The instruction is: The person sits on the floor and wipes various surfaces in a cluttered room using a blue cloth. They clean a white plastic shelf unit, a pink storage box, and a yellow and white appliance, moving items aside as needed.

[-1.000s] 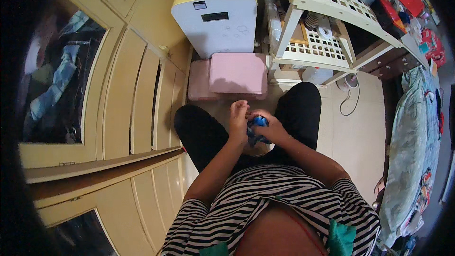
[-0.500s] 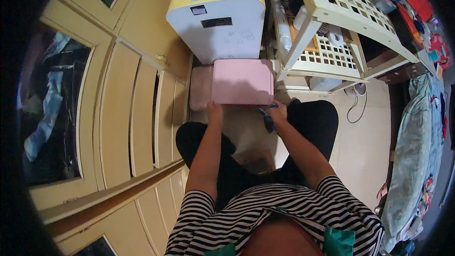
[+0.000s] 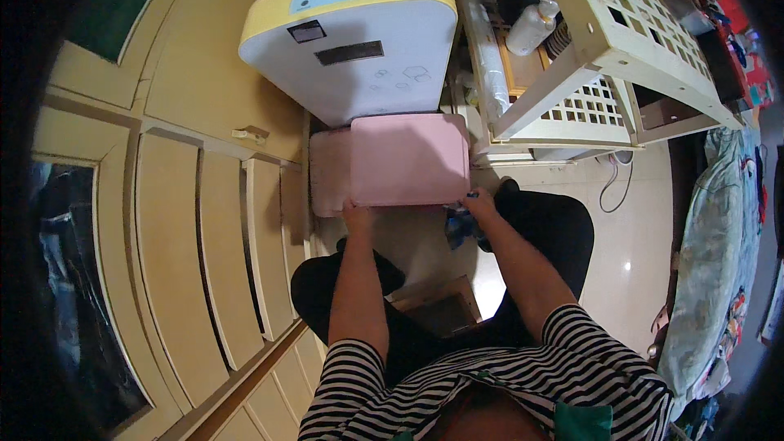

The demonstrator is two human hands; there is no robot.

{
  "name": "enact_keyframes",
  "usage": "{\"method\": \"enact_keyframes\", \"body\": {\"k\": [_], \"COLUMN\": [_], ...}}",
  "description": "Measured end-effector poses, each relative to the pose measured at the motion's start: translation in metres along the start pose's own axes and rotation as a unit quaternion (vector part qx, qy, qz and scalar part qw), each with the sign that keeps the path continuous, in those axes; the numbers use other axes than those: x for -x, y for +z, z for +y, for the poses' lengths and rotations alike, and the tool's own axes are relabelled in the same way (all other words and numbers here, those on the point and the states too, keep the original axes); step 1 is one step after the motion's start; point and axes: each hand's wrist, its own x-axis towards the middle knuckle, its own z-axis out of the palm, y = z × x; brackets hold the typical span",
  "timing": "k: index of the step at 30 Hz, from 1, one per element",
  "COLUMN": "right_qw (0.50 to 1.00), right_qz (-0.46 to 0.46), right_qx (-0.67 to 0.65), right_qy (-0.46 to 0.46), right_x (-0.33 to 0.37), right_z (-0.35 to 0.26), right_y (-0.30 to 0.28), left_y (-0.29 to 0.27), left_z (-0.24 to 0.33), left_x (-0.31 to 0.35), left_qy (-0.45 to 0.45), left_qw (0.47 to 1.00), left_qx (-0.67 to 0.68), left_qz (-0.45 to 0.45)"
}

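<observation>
A flat pink rectangular piece with rounded corners (image 3: pixel 412 159), like a lid or the top of a box, lies in front of me. My left hand (image 3: pixel 356 214) pinches its near left corner. At its near right corner is my right hand (image 3: pixel 480 206), closed with a crumpled dark blue cloth (image 3: pixel 461 227) hanging from it; the fingers also touch the pink edge. Beside and partly under the pink piece, on the left, shows a second, duller pink piece (image 3: pixel 328 165).
A tall white appliance with a yellow top (image 3: pixel 384 65) stands just behind. Cream cabinets (image 3: pixel 171 220) line my left. At right is a white lattice shelf (image 3: pixel 563 57) with a white bottle (image 3: pixel 532 28). A wooden frame (image 3: pixel 445 306) lies on the tiled floor between my legs.
The view has shifted, and the appliance looks larger. Both hands and the pink piece now sit lower in the picture. Each hand keeps its place at a corner.
</observation>
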Motion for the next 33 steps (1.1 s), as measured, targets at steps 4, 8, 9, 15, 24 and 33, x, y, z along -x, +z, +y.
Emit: {"method": "enact_keyframes", "body": {"k": [4, 8, 9, 15, 24, 33], "right_qw": [0.985, 0.960, 0.953, 0.928, 0.871, 0.927], "right_qz": [-0.072, -0.146, -0.164, -0.165, -0.216, -0.134], "right_qx": [-0.157, -0.234, -0.244, -0.333, -0.438, -0.327], "right_qy": [-0.004, 0.050, 0.067, -0.008, -0.053, -0.123], "right_x": [-0.009, 0.027, 0.037, 0.087, 0.268, 0.353], "right_z": [0.008, -0.032, -0.039, -0.045, -0.107, -0.069], "right_y": [-0.010, -0.015, -0.016, -0.034, -0.140, -0.268], "left_y": [0.027, 0.008, 0.003, 0.011, -0.017, -0.006], "left_z": [0.028, 0.046, 0.048, 0.116, 0.219, 0.188], "left_x": [0.003, 0.010, 0.013, 0.074, 0.269, 0.364], "left_qy": [-0.024, -0.010, -0.018, 0.018, 0.249, 0.117], "left_qw": [0.998, 0.988, 0.985, 0.975, 0.947, 0.954], "left_qx": [-0.026, 0.018, 0.005, -0.011, 0.189, 0.211], "left_qz": [0.051, 0.151, 0.171, 0.222, 0.080, -0.178]}}
